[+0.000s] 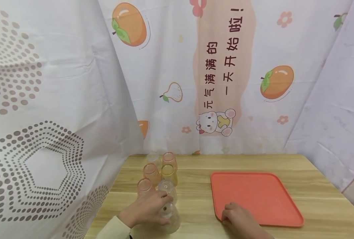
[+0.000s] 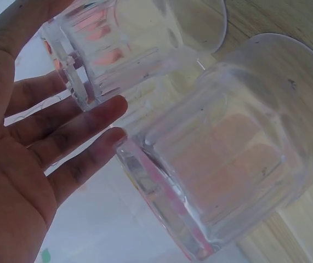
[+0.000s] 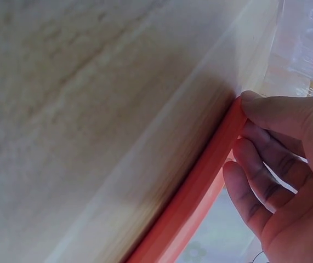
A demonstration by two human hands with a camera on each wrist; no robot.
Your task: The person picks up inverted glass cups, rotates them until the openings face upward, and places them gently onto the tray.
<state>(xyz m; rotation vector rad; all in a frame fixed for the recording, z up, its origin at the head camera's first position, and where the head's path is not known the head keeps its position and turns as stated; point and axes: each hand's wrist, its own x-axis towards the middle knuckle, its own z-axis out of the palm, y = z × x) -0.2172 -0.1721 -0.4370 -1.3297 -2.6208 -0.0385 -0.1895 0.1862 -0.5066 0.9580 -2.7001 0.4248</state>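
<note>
My left hand [image 1: 147, 208] is at the front of a group of upside-down glasses. Its thumb and fingers are around the base of the nearest clear glass [image 1: 167, 210]. In the left wrist view, this glass [image 2: 151, 44] has the fingers at its thick base, while a second clear glass [image 2: 227, 148] stands beside the fingertips. My right hand [image 1: 241, 219] is at the near left corner of a red tray [image 1: 257, 196]. The right wrist view shows the thumb and fingers pinching the tray's rim [image 3: 200, 186].
Behind the left hand stand a pink glass [image 1: 145, 185], another clear glass [image 1: 166, 188], a yellow glass [image 1: 169, 171] and more pink and clear ones in two rows. Printed curtains [image 1: 171, 59] hang at the back and sides of the wooden table [image 1: 194, 196].
</note>
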